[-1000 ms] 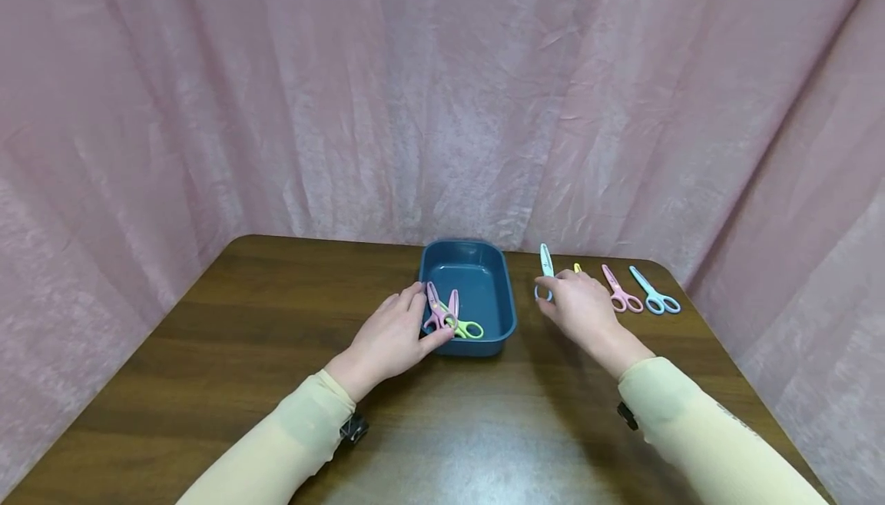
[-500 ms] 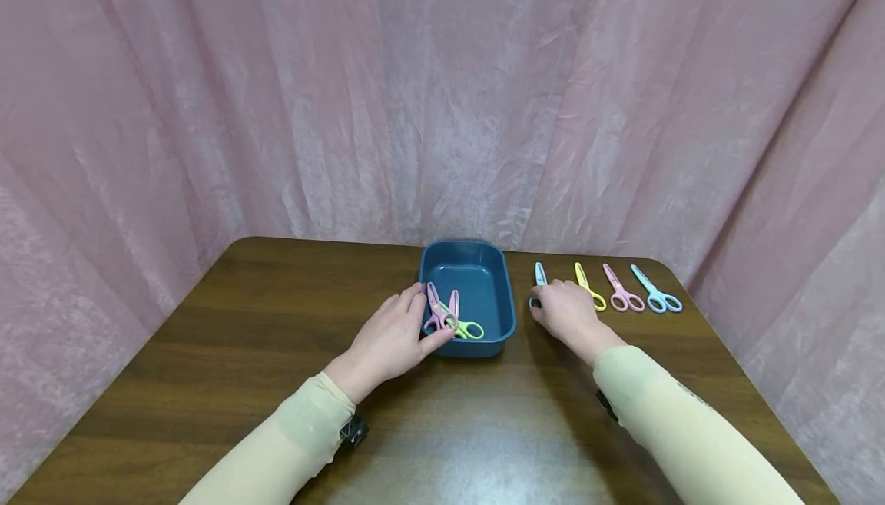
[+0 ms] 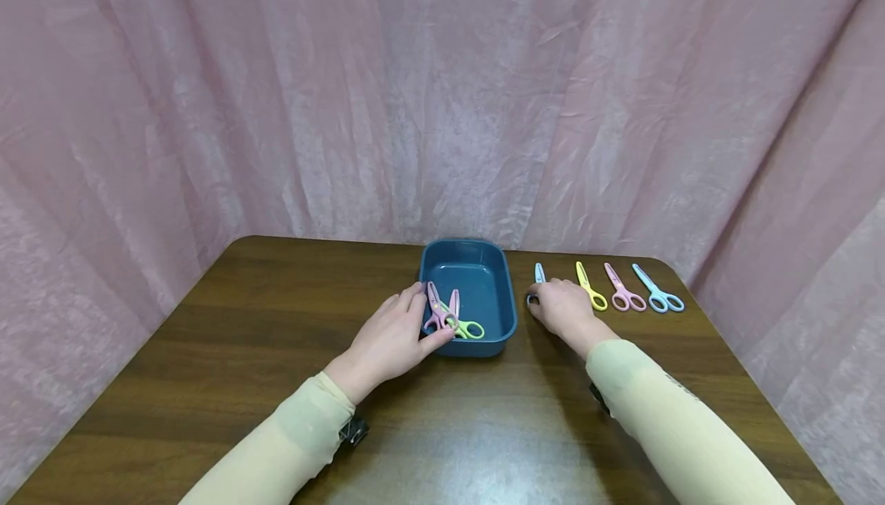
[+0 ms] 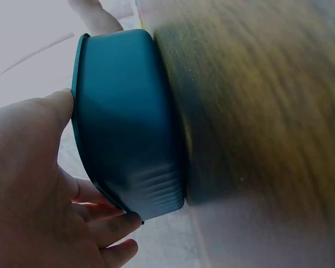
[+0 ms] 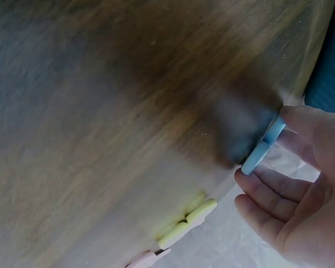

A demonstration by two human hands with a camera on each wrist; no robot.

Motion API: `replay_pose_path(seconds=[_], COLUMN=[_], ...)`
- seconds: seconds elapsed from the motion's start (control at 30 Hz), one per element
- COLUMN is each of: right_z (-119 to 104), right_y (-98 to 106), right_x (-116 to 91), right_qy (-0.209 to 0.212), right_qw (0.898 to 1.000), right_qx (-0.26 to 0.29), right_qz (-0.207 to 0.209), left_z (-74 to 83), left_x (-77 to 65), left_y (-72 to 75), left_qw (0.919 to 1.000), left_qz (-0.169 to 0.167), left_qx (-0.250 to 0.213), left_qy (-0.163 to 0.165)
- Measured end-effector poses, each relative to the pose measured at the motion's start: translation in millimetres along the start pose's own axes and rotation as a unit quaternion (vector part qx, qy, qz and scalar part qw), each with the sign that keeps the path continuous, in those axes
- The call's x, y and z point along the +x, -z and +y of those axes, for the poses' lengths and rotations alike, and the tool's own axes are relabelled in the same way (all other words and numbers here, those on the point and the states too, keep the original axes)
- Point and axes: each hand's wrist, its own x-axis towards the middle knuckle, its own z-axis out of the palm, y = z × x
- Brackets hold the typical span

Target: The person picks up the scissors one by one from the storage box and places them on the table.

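The left side is taken up by a brown wooden table [image 3: 207, 351], backed by a pink curtain [image 3: 311, 105]. The left hand [image 3: 387, 336], its forearm covered by a pale sleeve [image 3: 276, 443], is laid at the near left corner of a blue tray [image 3: 487, 290]; the thumb is set on the near rim, the other fingers are spread along the left one, and they are relaxed rather than clenched. In the near left part of the tray, purple scissors [image 3: 434, 297] are laid over yellow-green scissors [image 3: 473, 329], with a pinkish blade [image 3: 454, 299] seen between. Just right of the tray, light-blue scissors [image 3: 539, 270] are held low at the tabletop, tip pointed away; their handles are pinched between the thumb and fingertips of the right hand [image 3: 567, 309]. Farther right, near the far edge, yellow scissors [image 3: 584, 277], pink scissors [image 3: 614, 277] and a second blue pair [image 3: 646, 281] are laid flat in a row, well apart from the tray, handles turned to the near side
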Motion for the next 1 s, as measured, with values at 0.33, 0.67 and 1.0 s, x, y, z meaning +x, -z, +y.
replay_pose_path(seconds=[0.33,0.67,1.0], right_z=[-13,-25,-20], right_y=[12,15,7], right_x=[-26,-36,-29], right_qy=[-0.004,-0.010,-0.005], right_qw=[1.000,0.995,0.996], right_qx=[-0.005,-0.016,-0.024], right_qz=[0.005,-0.095,-0.082], left_z=[2.1,0.2,-1.4], left_x=[0.5,-1.7,-2.6], left_y=[1.2,5.2,3.6], left_qw=[1.0000,1.0000,1.0000], left_qz=[-0.006,-0.004,-0.006], left_qx=[-0.003,0.001,0.000], left_qy=[-0.002,0.000,0.001])
